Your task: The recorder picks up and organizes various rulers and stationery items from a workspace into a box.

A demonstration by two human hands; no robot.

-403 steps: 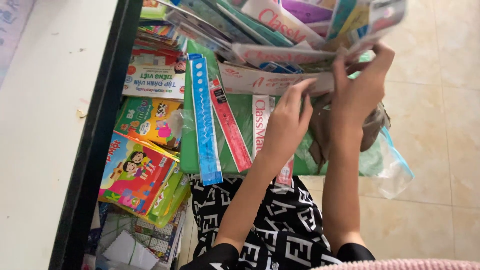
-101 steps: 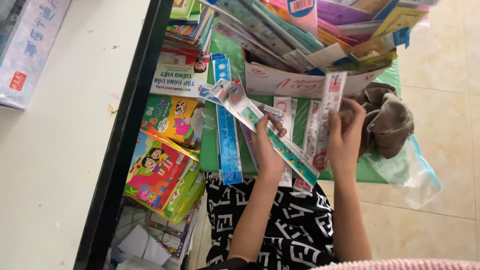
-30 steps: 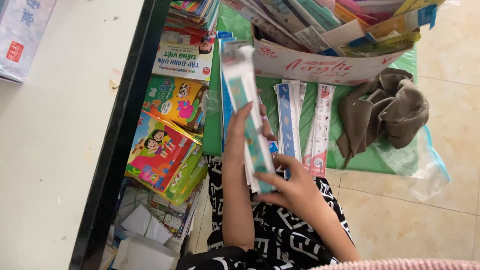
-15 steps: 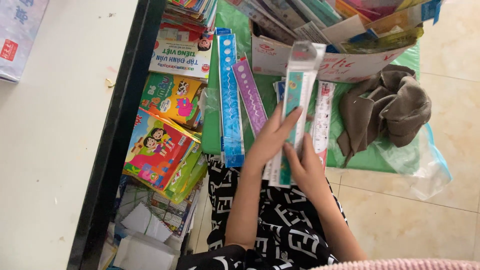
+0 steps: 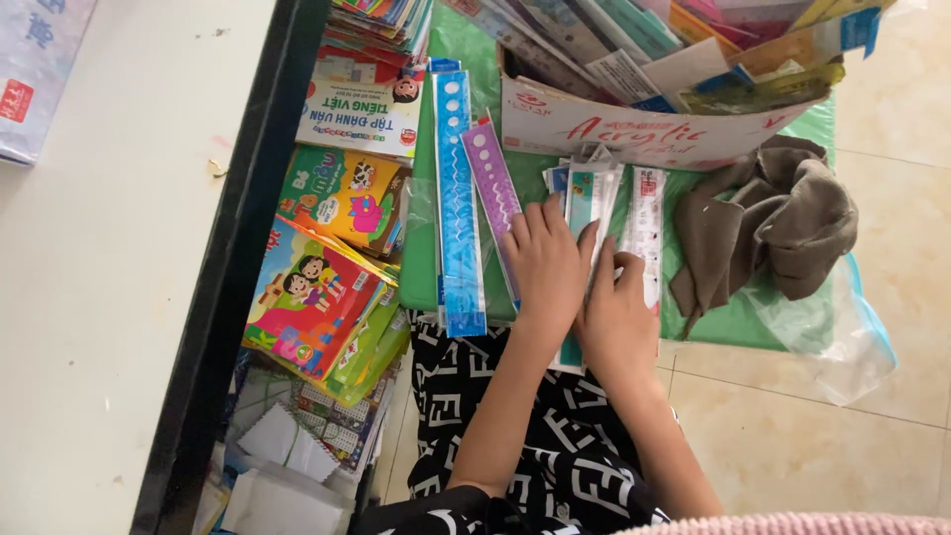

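Observation:
My left hand [image 5: 543,260] lies flat on a green board [image 5: 738,319] across my lap, its fingers pressing a packaged teal-and-white ruler [image 5: 584,198]. Beside it, my right hand [image 5: 616,312] presses down on the same pile of packaged rulers, with a white ruler [image 5: 646,223] just to its right. A long blue stencil ruler [image 5: 458,208] and a purple stencil ruler [image 5: 491,188] lie left of my left hand. Neither hand lifts anything.
A white cardboard box [image 5: 644,124] stuffed with several packaged rulers stands at the board's far end. A brown cloth [image 5: 778,223] and a clear plastic bag [image 5: 842,327] lie to the right. Colourful children's books [image 5: 327,287] are stacked beside a white table [image 5: 99,248] with a black edge.
The teal-and-white packaged ruler, held upright by both hands half a second ago, now lies flat on the pile with both hands pressing on it.

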